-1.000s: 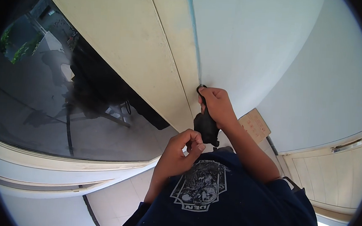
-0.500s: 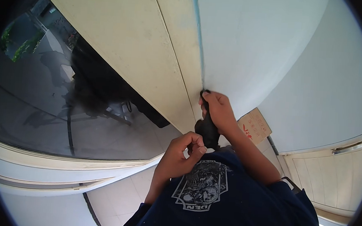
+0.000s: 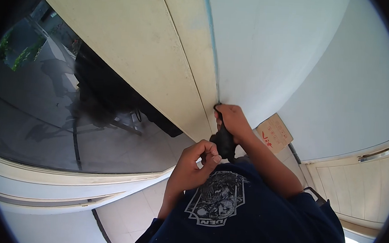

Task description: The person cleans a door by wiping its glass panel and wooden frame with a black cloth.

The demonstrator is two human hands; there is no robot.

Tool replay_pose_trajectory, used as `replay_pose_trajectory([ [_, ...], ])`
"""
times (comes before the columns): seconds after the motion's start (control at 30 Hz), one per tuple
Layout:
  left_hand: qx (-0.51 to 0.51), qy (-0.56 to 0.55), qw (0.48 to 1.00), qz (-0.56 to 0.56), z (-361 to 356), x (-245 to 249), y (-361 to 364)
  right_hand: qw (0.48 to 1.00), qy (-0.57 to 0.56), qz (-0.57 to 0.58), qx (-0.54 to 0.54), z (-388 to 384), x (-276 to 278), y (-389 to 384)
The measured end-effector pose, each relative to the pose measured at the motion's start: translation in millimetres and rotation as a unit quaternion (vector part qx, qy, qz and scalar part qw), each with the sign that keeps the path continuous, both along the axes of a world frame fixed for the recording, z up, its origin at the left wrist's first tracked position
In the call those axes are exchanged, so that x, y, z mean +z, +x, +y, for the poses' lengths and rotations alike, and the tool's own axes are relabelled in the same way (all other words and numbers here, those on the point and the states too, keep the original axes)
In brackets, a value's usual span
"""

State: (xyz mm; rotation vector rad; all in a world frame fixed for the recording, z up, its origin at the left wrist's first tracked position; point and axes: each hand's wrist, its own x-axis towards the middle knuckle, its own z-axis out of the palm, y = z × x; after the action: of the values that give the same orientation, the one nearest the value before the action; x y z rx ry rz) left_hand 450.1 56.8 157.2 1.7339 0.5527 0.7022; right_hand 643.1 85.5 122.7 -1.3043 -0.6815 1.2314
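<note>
My right hand point(image 3: 233, 122) is closed on the upper part of a black, soft-looking item point(image 3: 225, 144) that hangs in front of my shirt. A dark loop of it shows at the fingertips, close to the light-coloured wall. My left hand point(image 3: 195, 166) is lower and to the left, beside the black item's lower end. Its thumb and index finger are pinched together, the other fingers curled in; I cannot make out what is in the pinch. Just below both hands is the dark blue shirt point(image 3: 269, 217) with a grey print.
A cream panel point(image 3: 131, 54) with a long seam meets the pale wall point(image 3: 272, 45) in front. To the left is a dark glass pane point(image 3: 32, 123) with reflections. A cardboard box point(image 3: 275, 132) sits on the floor right of my right arm, and a cream cabinet door point(image 3: 347, 191) is farther right.
My right hand has moved slightly down along the wall with the black item, which now hangs a little lower. My left hand stays pinched in nearly the same place.
</note>
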Motion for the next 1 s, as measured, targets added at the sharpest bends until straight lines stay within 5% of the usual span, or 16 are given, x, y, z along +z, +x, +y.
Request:
replay_pose_trajectory([
  [0.13,-0.007,-0.008,1.0,0.004,1.9,-3.0,-2.2,0.998,-0.067,-0.003,0.015,-7.4,2.3,-4.0],
  [0.33,-0.015,-0.029,0.999,0.017,0.1,-1.9,-2.9,0.997,0.041,-0.066,0.0,-9.6,25.7,-6.3],
  [0.5,-0.002,-0.037,0.999,0.02,1.2,-9.1,-7.1,0.992,0.117,0.045,0.017,-25.0,21.1,2.7],
  [0.63,-0.006,-0.055,0.998,0.022,1.4,-7.9,-7.5,0.988,0.147,-0.009,0.038,-22.7,21.6,4.7],
  [1.0,-0.035,-0.066,0.997,0.028,-0.8,-9.2,0.7,0.997,0.025,0.002,0.071,-11.0,35.5,8.8],
])
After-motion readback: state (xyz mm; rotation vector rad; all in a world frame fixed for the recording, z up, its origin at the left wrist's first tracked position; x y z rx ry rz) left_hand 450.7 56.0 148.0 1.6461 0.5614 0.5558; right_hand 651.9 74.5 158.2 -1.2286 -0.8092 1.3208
